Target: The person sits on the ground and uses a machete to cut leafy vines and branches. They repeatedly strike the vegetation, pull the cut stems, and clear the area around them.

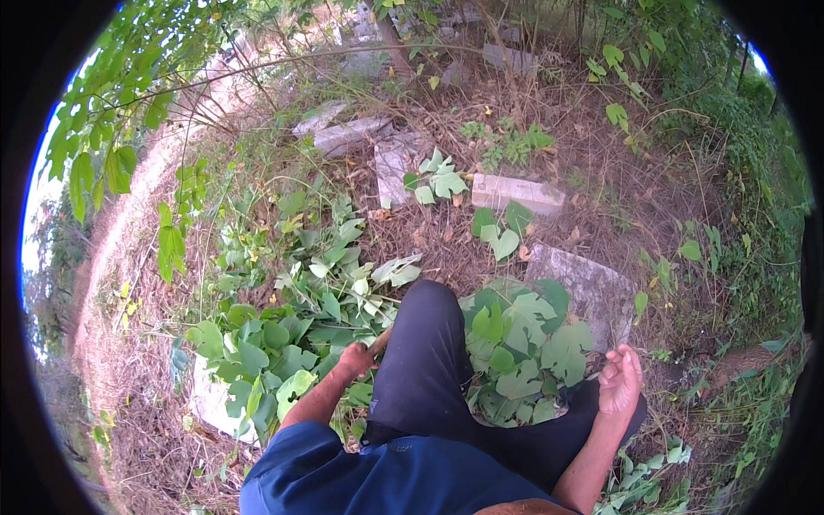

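My left hand [357, 362] is closed around a brown wooden stick or handle [381, 341], part of which is hidden by my bent knee. Beside that hand lies a heap of cut leafy branches [277, 347] with broad green leaves. My right hand [619, 385] is raised over my other leg, palm up with its fingers loosely curled; whether something thin is between the fingertips cannot be made out. Between my legs sits a second pile of large lobed leaves [521, 347], close to the right hand.
A flat stone slab [582, 290] lies ahead of my right hand. Farther off are a rectangular block [518, 193], another slab [394, 168] and several broken pieces. Leafy twigs [170, 238] hang at the left. A tree trunk [394, 42] stands ahead, with dense undergrowth [747, 225] rightward.
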### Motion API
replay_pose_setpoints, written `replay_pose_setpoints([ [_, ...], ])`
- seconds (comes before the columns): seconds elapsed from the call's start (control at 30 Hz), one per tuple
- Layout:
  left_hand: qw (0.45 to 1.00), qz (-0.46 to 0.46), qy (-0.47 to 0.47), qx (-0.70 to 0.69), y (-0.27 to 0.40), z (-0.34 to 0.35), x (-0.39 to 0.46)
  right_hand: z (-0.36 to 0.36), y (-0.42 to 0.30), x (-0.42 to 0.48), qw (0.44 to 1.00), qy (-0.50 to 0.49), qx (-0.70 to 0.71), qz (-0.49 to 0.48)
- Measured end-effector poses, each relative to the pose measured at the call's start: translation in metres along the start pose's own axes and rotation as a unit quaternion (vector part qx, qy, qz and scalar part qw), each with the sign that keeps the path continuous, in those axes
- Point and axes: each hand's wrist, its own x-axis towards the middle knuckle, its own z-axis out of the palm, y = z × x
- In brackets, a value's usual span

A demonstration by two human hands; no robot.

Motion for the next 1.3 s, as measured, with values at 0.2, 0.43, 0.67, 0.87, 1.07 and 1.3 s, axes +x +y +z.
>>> replay_pose_setpoints([
  [0.2, 0.973, 0.151, 0.033, 0.173, -0.02, 0.028, 0.018, 0.004, -0.002, -0.001, 1.0, -0.004, 0.015, -0.006],
  [0.43, 0.97, 0.175, 0.04, 0.166, -0.035, 0.046, 0.034, 0.002, -0.009, -0.006, 1.0, -0.015, 0.022, -0.006],
  [0.67, 0.977, 0.185, 0.048, 0.098, -0.042, 0.047, 0.043, 0.008, -0.016, -0.015, 1.0, -0.016, 0.02, -0.014],
  [0.87, 0.829, 0.269, 0.002, 0.49, -0.025, 0.04, 0.034, 0.014, -0.018, -0.018, 1.0, -0.018, 0.017, -0.018],
  [1.07, 0.977, 0.147, 0.095, 0.121, -0.03, 0.05, 0.033, 0.022, -0.014, -0.017, 1.0, -0.024, 0.007, -0.013],
  [1.3, 0.979, 0.058, 0.152, -0.12, -0.002, 0.042, 0.009, 0.031, -0.007, -0.015, 1.0, -0.02, -0.007, -0.005],
])
